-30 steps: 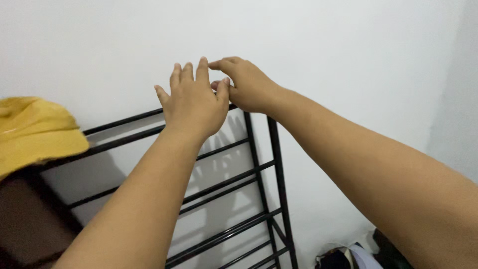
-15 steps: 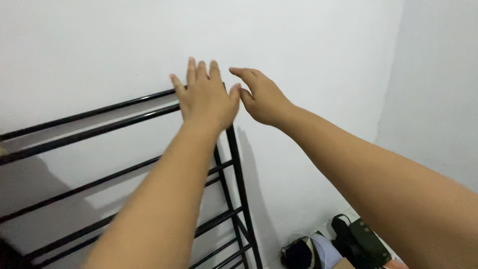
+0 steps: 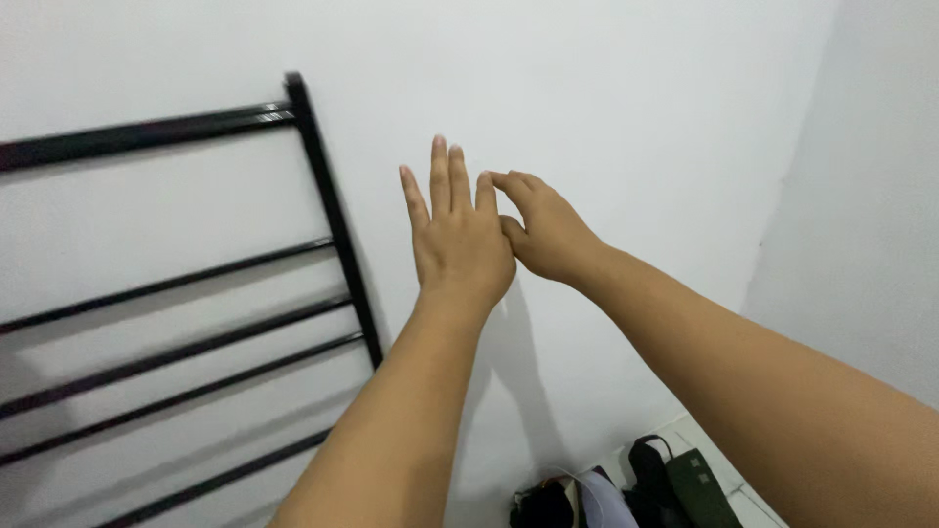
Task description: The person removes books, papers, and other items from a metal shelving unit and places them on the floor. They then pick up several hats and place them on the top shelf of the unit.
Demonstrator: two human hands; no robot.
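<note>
Both my arms reach out toward a white wall (image 3: 606, 88). My left hand (image 3: 458, 240) is held flat with its fingers up and slightly apart, holding nothing. My right hand (image 3: 550, 233) is beside it, its curled fingertips touching the left hand's index finger. Neither hand touches the black metal rack (image 3: 333, 230), which stands against the wall to the left of both hands.
The rack has several horizontal bars and one upright post at its right end. At the foot of the wall lie dark bags and a pale object (image 3: 626, 489). A second white wall meets the first at the right corner (image 3: 782, 196).
Both hands have come off the rack's top right corner and now hang in front of the bare wall. The view has swung right, so the rack sits farther left and the yellow cap is out of sight.
</note>
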